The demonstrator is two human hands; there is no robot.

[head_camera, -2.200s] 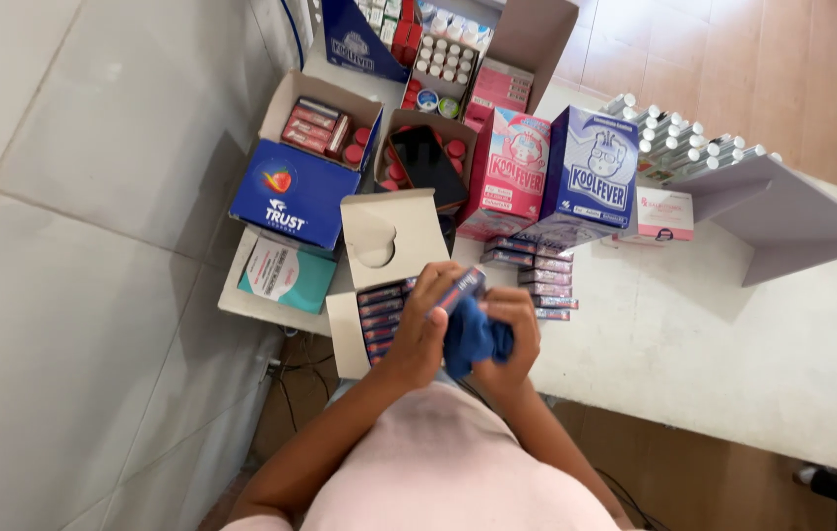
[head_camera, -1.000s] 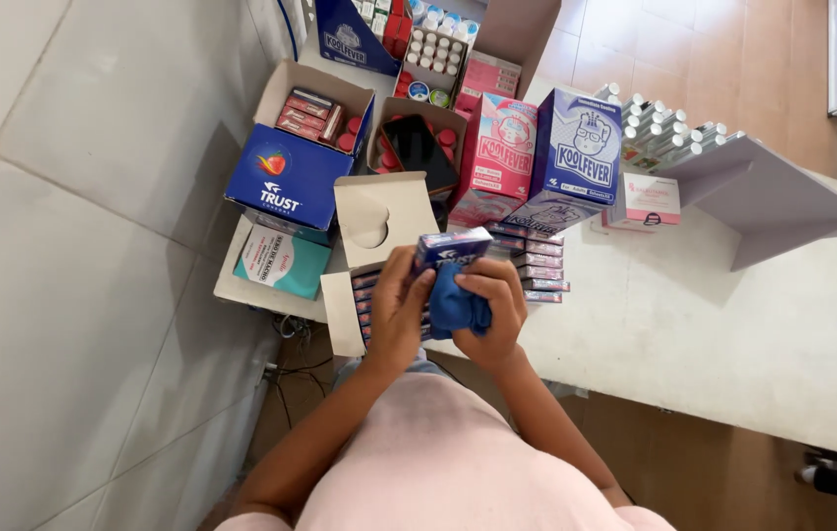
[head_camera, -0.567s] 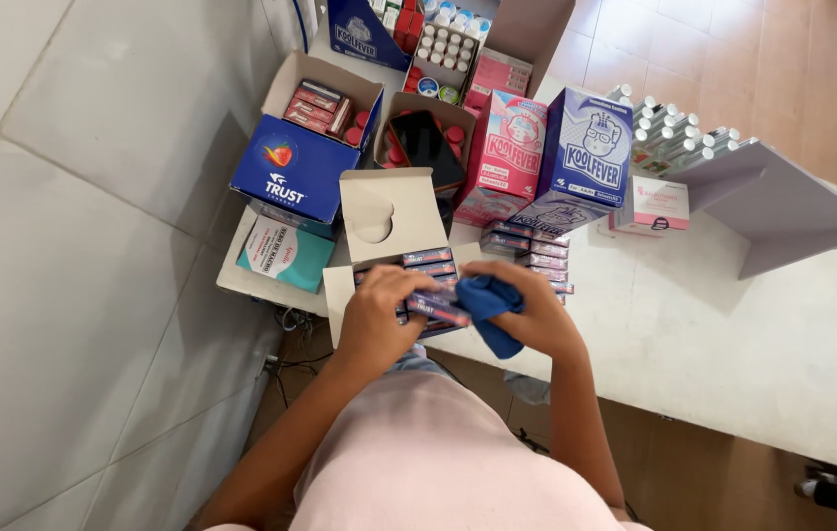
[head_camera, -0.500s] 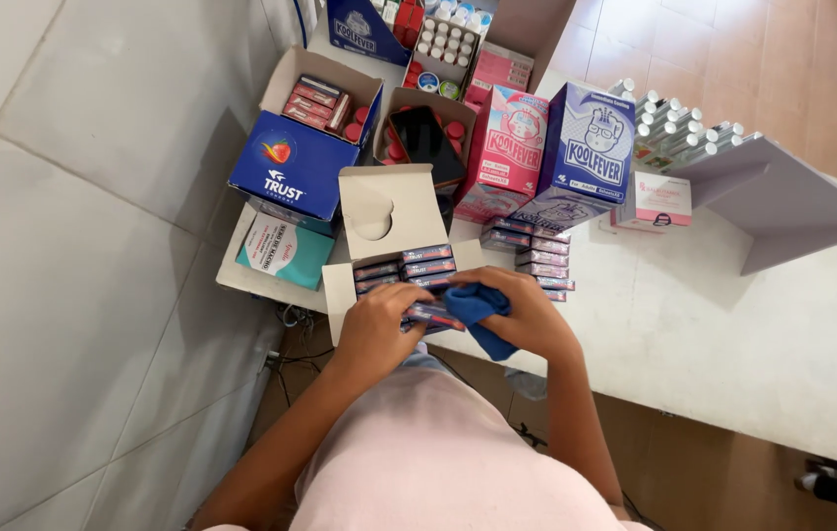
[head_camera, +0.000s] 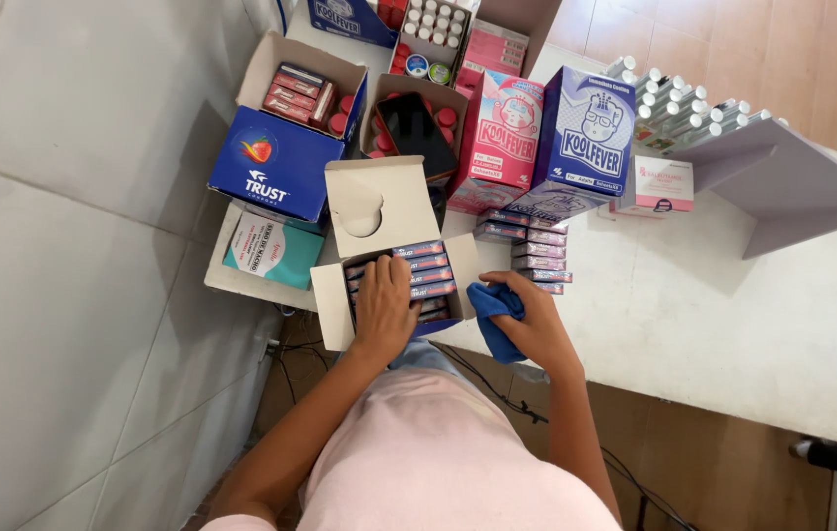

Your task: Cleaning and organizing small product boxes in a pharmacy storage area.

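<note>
The left hand (head_camera: 384, 313) was laid flat, fingers spread, on the small purple packs (head_camera: 423, 274) inside the open white carton (head_camera: 379, 246), seemingly to press them level. A blue cloth (head_camera: 493, 317) was clutched in the closed right hand (head_camera: 535, 329) beside the carton, kept ready on the white table (head_camera: 733, 315).

- The scene is lit brightly and evenly by soft daylight.
- The white desk (head_camera: 733, 324) is rendered pale and slightly washed out, without hard glare.
- Soft shadows are cast beneath the boxes and under the desk edge.
- Focus is kept sharp; straight lines are bent slightly near the edges.
</note>
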